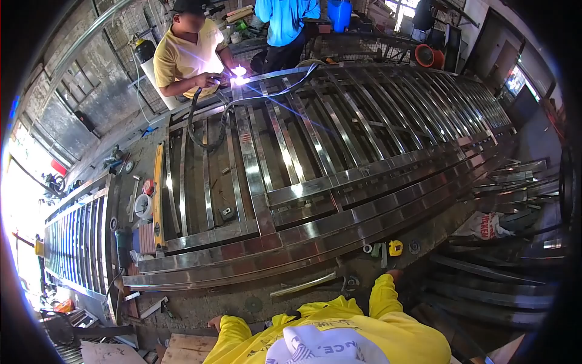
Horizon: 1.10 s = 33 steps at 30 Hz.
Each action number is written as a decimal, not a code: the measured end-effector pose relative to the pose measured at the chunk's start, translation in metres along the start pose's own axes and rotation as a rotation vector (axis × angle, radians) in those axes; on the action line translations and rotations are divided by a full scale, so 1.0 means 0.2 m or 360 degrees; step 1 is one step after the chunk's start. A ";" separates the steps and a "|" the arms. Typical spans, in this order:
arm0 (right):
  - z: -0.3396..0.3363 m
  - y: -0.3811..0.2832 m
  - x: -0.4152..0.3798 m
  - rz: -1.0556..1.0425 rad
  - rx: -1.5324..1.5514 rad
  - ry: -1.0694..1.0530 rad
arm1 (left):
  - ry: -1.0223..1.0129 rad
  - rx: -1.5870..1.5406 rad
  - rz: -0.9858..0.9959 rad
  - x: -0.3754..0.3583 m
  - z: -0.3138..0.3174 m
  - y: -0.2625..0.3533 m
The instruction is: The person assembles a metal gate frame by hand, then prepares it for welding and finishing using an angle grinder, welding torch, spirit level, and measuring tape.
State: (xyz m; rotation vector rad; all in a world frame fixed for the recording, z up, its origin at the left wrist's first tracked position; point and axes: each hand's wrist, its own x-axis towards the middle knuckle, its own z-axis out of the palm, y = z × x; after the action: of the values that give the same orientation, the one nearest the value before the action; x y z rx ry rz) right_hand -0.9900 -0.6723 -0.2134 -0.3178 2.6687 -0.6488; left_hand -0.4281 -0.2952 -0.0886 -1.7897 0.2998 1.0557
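My left hand (pixel 214 323) rests at the near edge of the workbench, below the sleeve of my yellow top. Its fingers are too small to make out. My right hand (pixel 395 274) is at the bench edge on the right, close to a yellow tape measure (pixel 395 247); its fingers are mostly hidden. Between my hands and the metal frame lies a short shiny metal strip (pixel 303 284). The large barred frame of polished metal (pixel 260 206) spans the bench in front of me.
Across the frame, a person in a yellow shirt (pixel 188 54) holds a welding torch at a bright arc (pixel 239 76). Another person in blue (pixel 285 21) stands behind. A yellow spirit level (pixel 158 194) lies left; a smaller barred panel (pixel 76 242) stands beyond. Metal offcuts (pixel 515 188) are piled right.
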 end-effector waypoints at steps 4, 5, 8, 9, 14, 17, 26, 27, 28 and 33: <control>0.12 0.08 0.13 -0.0006 -0.0067 -0.0010 | 0.0077 0.0019 0.0032 -0.06 0.00 -0.01; 0.14 0.09 0.16 -0.0008 -0.0083 -0.0013 | 0.0100 0.0026 0.0042 -0.07 0.00 -0.01; 0.21 0.14 0.24 -0.0010 -0.0120 -0.0024 | 0.0099 0.0076 0.0034 -0.08 0.00 -0.01; 0.24 0.15 0.26 -0.0012 -0.0134 -0.0029 | 0.0099 0.0067 0.0044 -0.09 0.00 -0.01; 0.41 0.26 0.42 -0.0037 -0.0226 -0.0004 | 0.0056 0.0035 0.0072 -0.08 -0.02 -0.02; 0.41 0.25 0.42 -0.0065 -0.0220 0.0014 | -0.0051 0.0053 0.0054 -0.02 -0.02 0.00; -0.01 -0.01 0.00 0.0003 0.0029 -0.0080 | 0.0058 0.0021 0.0071 -0.35 -0.12 -0.06; -0.05 -0.05 -0.05 -0.0001 0.0049 -0.0097 | 0.0069 0.0035 0.0082 -0.34 -0.11 -0.06; -0.11 -0.09 -0.11 -0.0001 0.0065 -0.0099 | 0.0081 0.0050 0.0092 -0.31 -0.10 -0.05; -0.05 -0.03 -0.05 0.0016 0.0081 -0.0070 | 0.0068 0.0086 0.0109 -0.32 -0.10 -0.06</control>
State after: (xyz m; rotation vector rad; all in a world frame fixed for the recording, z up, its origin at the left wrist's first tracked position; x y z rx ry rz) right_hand -0.9835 -0.6702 -0.1997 -0.3008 2.6056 -0.6974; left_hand -0.4484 -0.3228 -0.0302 -1.7661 0.4144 1.0485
